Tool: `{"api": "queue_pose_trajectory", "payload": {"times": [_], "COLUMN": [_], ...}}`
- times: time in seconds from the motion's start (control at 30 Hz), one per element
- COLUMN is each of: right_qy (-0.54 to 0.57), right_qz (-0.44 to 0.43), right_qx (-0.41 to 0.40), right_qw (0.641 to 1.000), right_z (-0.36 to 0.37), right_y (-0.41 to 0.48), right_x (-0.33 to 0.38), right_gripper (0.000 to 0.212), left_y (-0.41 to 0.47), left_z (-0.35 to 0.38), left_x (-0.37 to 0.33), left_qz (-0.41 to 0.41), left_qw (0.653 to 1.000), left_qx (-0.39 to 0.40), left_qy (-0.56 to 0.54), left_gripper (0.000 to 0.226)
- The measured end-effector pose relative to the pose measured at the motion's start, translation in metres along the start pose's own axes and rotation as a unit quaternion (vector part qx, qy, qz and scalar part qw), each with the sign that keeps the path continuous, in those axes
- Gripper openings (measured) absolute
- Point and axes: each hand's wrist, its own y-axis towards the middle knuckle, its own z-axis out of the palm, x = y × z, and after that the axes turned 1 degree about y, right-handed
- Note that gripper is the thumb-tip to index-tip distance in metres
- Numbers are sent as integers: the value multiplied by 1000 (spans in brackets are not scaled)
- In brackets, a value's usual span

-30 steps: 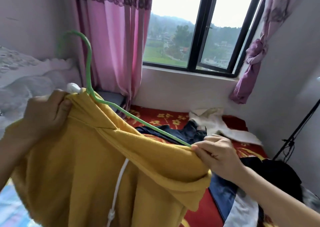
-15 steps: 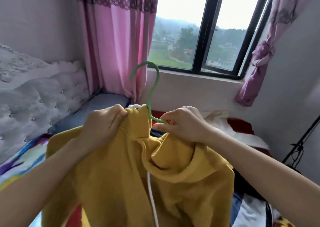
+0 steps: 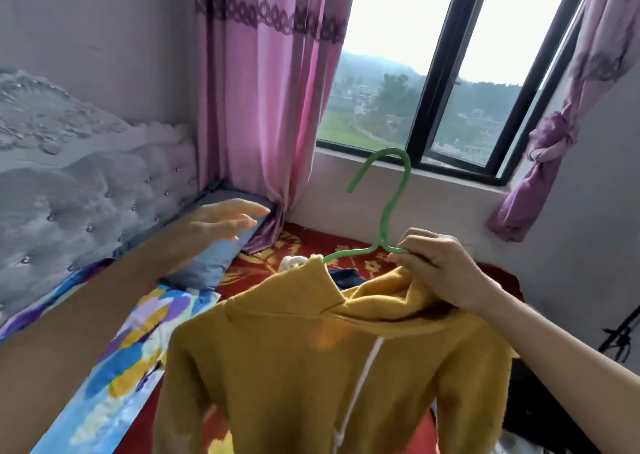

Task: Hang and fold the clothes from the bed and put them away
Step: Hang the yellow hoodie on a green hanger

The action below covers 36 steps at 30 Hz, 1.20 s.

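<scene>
Slippage is the main risk. The mustard-yellow fleece hoodie (image 3: 329, 367) hangs from the thin green wire hanger (image 3: 394, 200) with only one hand carrying it. The shoulder directly beneath the right hand (image 3: 440, 270) is bunched into folds instead of lying flat along the hanger arm. I judge that the garment's weight could drag that side off. It could also tip the hanger so that the shoulder farther from the grip slides away. The white drawstring (image 3: 360, 381) dangling below the grip could catch on something while the hoodie is carried.

The right fingers (image 3: 415, 245) are curled tight. They pinch the hanger's arm just beside the base of its hooked neck, with gathered hood fabric pressed under the palm. The left hand (image 3: 221, 221) holds nothing. Its fingers (image 3: 242, 218) are straight and loosely spread, well apart from the hoodie and out over the blue-grey pillow (image 3: 214, 263). Whether they touch the pillow I cannot tell.

The hoodie hangs below the right fingers, above the red floral bedsheet (image 3: 311, 242). A dark blue garment (image 3: 346, 275) lies on the sheet just beyond the collar.
</scene>
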Motion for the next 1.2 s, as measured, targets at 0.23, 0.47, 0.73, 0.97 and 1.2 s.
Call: {"api": "queue_pose_trajectory", "payload": {"times": [0.23,0.47,0.73,0.97,1.2], "right_qy": [14,21,8,27,22], "right_qz": [-10,74,211,182,136], "right_qx": [16,4,-37,-83,-56], "right_qw": [1000,997,977,979,989], "right_z": [-20,-37,-39,-32,-18], "right_y": [2,-20,-33,-38,-31], "right_x": [1,-8,-43,-31,-20], "right_gripper": [16,29,33,38,34], "left_y": [51,60,28,3,17], "left_z": [49,67,77,64,72], "left_x": [-16,-30,-69,-29,-12], "left_qz": [-92,-61,370,155,-48], "left_qw": [892,909,789,943,942], "left_qx": [435,408,-68,-6,88], "left_qy": [-78,-67,486,293,319], "left_gripper": [67,35,37,70,19]}}
